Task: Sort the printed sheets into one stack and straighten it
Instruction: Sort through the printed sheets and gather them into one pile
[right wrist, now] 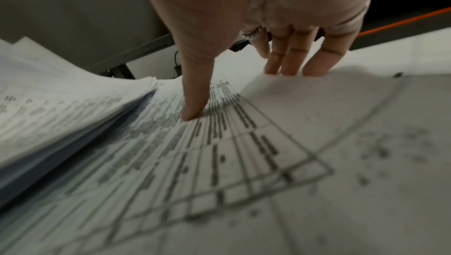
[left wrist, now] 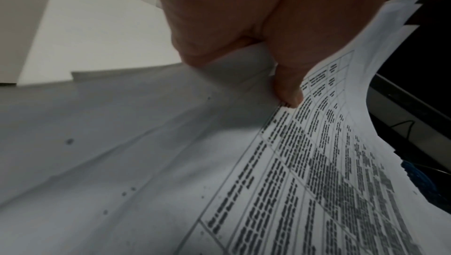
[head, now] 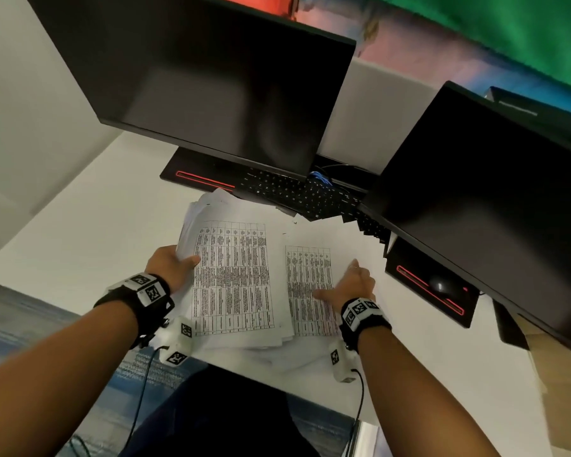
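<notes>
White printed paper makes a thick, limp stack [head: 234, 275] on the pale counter [head: 80, 245], its far edges fanned and bowed; the left hand [head: 172, 267] grips the stack's left edge, thumb on top; the right hand [head: 351, 285] lies flat, fingers straight, pressing a loose grid-ruled sheet [head: 309, 291] just beside the stack.

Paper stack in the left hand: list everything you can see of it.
The paper stack is a thick sheaf of white sheets, loosely squared, far corners fanned out. Its top page carries a black printed table of dense small text, unreadable here. The left hand grips its left edge, thumb on top, lifting that side so the sheets bow. Its right side lies on a separate printed sheet on the white desk, its far end close to the black keyboard.
</notes>
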{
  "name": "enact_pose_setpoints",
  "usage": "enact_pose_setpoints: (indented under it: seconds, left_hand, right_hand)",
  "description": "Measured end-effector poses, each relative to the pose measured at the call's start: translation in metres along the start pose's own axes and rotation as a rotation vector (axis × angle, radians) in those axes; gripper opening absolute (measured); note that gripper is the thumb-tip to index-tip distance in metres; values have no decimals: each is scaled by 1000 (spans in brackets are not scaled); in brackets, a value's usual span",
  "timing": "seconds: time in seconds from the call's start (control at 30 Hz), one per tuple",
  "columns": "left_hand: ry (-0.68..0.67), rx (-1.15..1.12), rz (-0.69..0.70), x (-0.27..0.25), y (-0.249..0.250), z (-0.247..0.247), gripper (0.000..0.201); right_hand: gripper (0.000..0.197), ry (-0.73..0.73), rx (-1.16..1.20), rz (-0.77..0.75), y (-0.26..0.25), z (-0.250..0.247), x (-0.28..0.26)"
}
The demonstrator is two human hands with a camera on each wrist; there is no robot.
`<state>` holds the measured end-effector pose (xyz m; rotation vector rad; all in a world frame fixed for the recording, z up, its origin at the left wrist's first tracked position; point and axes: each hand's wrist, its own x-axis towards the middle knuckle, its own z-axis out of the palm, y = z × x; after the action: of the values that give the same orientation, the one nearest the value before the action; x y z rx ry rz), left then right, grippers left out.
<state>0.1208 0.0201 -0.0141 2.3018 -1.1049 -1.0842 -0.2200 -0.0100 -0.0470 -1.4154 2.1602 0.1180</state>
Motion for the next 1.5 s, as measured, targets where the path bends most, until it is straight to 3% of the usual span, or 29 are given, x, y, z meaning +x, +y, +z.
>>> enact_pose_setpoints:
  seconds: [0.4, 0.57, 0.73, 0.8, 0.97, 1.07, 1.17, 1.3, 1.4, 1.5]
  left_hand:
    - [-92, -46, 20, 16, -7, -13, 26]
    - [-129, -48, 30, 27, -15, -22, 32]
    - [-139, -57, 41, 34, -18, -22, 31]
    - [-150, -48, 38, 37, -18, -23, 32]
    - [-170, -8, 49, 46, -15, -30, 35]
    - [-177, 48, 77, 50, -12, -31, 35]
    - [-223, 92, 116, 52, -7, -28, 35]
    - [-256, 124, 192, 50, -4, -22, 32]
    - [-210, 10, 174, 46, -3, -16, 33]
    - [-177, -95, 112, 42, 1, -14, 52]
  right_hand:
    - [133, 3, -227, 26, -15, 1, -2]
    - [123, -11, 38, 158, -16, 5, -10]
    - [97, 61, 289, 243, -12, 23, -22]
    - [75, 61, 404, 267, -15, 25, -30]
    - [27, 249, 387, 42, -32, -32, -65]
    - [24, 475, 355, -111, -42, -92, -89]
    - [23, 640, 493, -202, -45, -144, -106]
    - [22, 550, 721, -263, -51, -153, -105]
    - [35, 422, 813, -188, -65, -109, -79]
    - [51, 243, 843, -48, -79, -47, -50]
